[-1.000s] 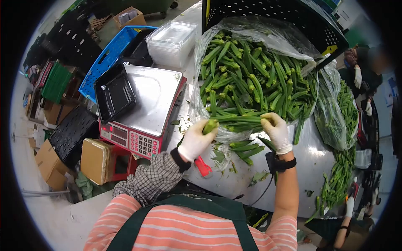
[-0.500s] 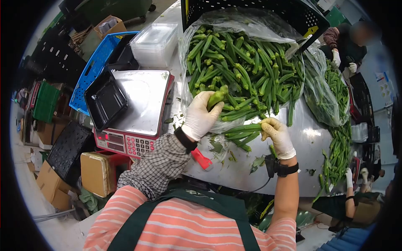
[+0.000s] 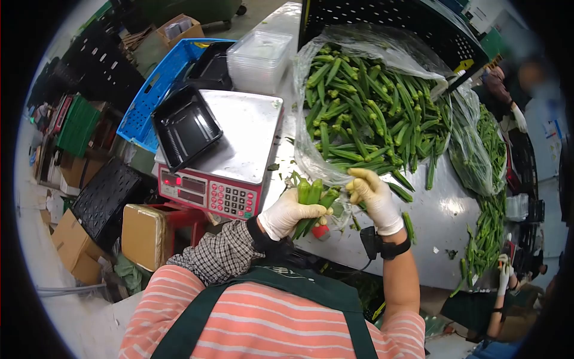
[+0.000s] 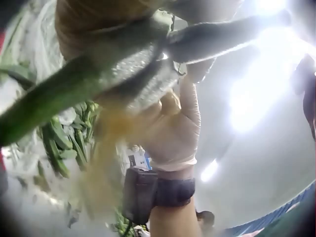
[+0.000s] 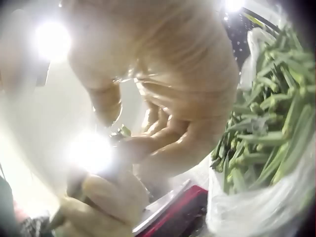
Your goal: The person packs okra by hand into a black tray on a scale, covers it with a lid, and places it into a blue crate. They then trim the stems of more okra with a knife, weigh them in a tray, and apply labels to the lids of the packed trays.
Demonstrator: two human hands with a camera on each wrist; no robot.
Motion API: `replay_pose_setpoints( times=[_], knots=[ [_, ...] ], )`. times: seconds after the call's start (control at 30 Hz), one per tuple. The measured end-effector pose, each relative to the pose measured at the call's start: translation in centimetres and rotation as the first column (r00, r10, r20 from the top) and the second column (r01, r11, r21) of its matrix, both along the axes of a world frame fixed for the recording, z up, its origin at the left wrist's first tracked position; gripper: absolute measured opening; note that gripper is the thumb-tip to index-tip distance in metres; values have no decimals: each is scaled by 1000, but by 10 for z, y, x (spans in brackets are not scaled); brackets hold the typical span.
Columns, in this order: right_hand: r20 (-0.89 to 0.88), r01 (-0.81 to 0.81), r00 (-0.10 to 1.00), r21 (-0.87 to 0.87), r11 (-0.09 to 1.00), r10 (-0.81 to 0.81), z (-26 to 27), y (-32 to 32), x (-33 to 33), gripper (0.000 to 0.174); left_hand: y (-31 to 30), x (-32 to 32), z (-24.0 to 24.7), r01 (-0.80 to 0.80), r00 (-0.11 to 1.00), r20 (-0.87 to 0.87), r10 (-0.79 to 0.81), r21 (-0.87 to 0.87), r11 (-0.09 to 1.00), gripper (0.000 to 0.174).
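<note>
Both hands are gloved and are held close together, just above the near edge of the tabletop [image 3: 442, 221]. The left hand [image 3: 287, 212] is clamped round a small bunch of pods [image 3: 312, 197], which is held roughly upright and tilted slightly towards the right hand [image 3: 372, 194]. This grip is judged to keep the pods gathered side by side and their ends exposed to the other hand. The right hand is set beside the bunch with its fingers curled. Whether a pod is pinched in it cannot be told, as the wrist views are blurred and overexposed. An open bag [image 3: 371, 113] of loose okra is laid on its side directly beyond the hands, its mouth turned towards the person, presumably so that pods can be drawn out without reaching. A scale [image 3: 239, 143] is stood just left of the bag, within the left hand's reach, and a black tray [image 3: 185, 125] is rested on its platform, overhanging the left edge. Clear tubs [image 3: 258, 57] are stacked behind the scale, beside a blue crate [image 3: 149, 99]. A red-handled item [image 3: 321, 231], partly hidden, is seen on the tabletop under the hands.
</note>
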State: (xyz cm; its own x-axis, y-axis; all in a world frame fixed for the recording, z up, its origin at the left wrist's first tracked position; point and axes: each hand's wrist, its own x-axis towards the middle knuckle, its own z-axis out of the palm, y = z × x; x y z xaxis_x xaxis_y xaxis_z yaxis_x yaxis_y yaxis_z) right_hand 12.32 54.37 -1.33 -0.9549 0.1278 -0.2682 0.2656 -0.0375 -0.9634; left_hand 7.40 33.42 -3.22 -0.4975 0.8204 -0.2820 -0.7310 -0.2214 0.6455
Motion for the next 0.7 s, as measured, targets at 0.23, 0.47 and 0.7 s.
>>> replay_pose_setpoints(
  times=[0.23, 0.47, 0.7],
  knots=[
    [135, -290, 922, 862, 416, 362, -78, -83, 22, 46, -43, -2, 10, -124, 992, -53, 118, -121, 985, 35],
    [123, -205, 976, 800, 564, 181, -90, -74, 24, 38, -62, 0, 23, -135, 978, -186, 93, -227, 964, 42],
    [-288, 107, 948, 691, 715, 137, -1, -60, 63, 29, -67, -2, 18, -59, 995, -86, 43, -195, 979, 42]
  ],
)
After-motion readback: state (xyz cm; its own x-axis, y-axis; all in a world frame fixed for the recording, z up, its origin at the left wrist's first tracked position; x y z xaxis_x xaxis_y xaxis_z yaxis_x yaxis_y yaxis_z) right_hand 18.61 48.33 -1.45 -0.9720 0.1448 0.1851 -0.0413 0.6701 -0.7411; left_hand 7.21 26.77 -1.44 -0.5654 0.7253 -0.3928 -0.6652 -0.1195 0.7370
